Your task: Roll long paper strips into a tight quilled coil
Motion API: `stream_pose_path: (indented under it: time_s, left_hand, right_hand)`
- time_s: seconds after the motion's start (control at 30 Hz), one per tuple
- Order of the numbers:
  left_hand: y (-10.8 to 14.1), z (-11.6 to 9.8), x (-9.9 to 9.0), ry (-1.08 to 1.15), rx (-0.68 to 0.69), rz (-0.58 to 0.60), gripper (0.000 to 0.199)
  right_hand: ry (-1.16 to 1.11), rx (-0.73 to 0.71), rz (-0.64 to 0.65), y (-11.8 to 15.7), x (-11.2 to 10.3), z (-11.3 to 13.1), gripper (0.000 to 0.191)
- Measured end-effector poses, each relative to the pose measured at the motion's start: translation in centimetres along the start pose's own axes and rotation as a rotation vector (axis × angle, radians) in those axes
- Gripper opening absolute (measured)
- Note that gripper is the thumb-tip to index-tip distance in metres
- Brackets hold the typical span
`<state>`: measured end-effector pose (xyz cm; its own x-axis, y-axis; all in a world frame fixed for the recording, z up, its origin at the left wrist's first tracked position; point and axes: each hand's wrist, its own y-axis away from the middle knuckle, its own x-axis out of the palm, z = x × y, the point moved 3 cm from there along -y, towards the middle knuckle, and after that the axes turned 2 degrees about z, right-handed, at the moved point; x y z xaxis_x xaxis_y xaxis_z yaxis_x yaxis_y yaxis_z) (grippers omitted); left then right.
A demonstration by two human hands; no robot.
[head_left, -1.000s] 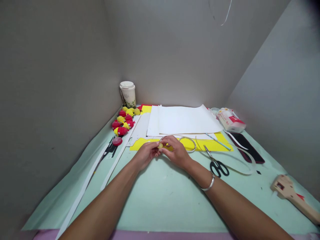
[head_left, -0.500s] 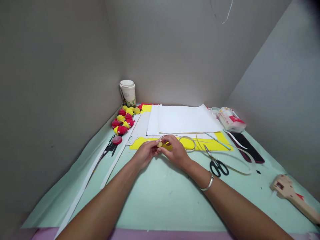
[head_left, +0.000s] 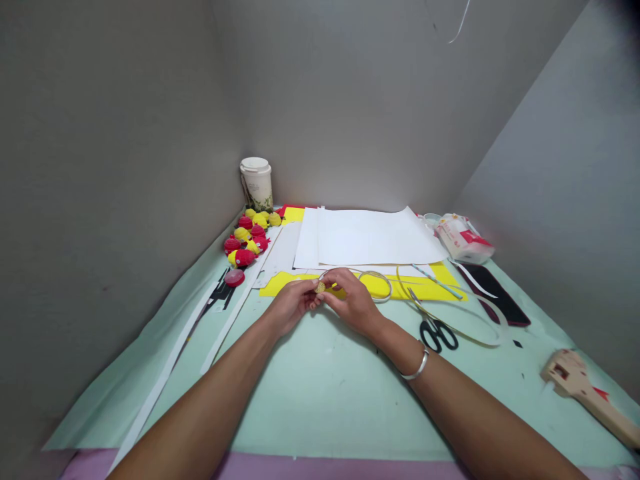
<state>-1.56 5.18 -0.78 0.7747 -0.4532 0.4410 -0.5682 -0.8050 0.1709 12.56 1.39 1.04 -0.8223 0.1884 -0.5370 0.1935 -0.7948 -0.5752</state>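
Between my two hands is a small round coil of yellow paper strip (head_left: 321,287). My left hand (head_left: 293,305) pinches it from the left side. The fingers of my right hand (head_left: 350,301) close on it from the right, with the strip's tail seeming to pass by them. A pale strip loops (head_left: 377,287) just beyond my right hand, over a yellow sheet (head_left: 280,285). Black-handled scissors (head_left: 434,332) lie to the right with their blades slightly apart, and a long curved strip (head_left: 493,339) runs beside them.
Several red and yellow coiled-paper pieces (head_left: 243,258) sit at the left near a lidded cup (head_left: 257,183). White sheets (head_left: 370,237) lie at the back. On the right are a tissue pack (head_left: 465,239), a phone (head_left: 500,297) and a glue gun (head_left: 575,380). Long white strips (head_left: 165,373) line the left.
My hands stay almost in place around the yellow coil. The curved strip near the scissors has shifted slightly and now crosses their blades. The view has tilted a little.
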Motion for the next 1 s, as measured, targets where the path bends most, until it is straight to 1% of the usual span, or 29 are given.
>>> stream_pose_path:
  time_s: [0.23,0.43,0.63,0.8,1.0]
  left_hand:
    - [0.05,0.02,-0.13,-0.006,-0.004,-0.01,0.018]
    - [0.03,0.04,-0.1,-0.018,0.006,-0.013,0.019]
    - [0.03,-0.22,0.37,0.027,0.028,-0.061,0.016]
    - [0.01,-0.14,0.39,0.025,0.016,-0.049,0.015]
    - [0.02,-0.07,0.19,-0.002,0.012,-0.018,0.017]
  right_hand:
    - [-0.014,-0.011,0.025,0.01,-0.07,0.15,0.018]
    - [-0.024,0.005,0.049,0.13,0.14,-0.2,0.019]
    - [0.001,0.044,-0.003,0.19,0.44,-0.17,0.019]
    - [0.016,0.049,-0.037,0.2,0.47,-0.24,0.015]
    - [0.012,0.009,-0.015,0.19,0.3,-0.23,0.014]
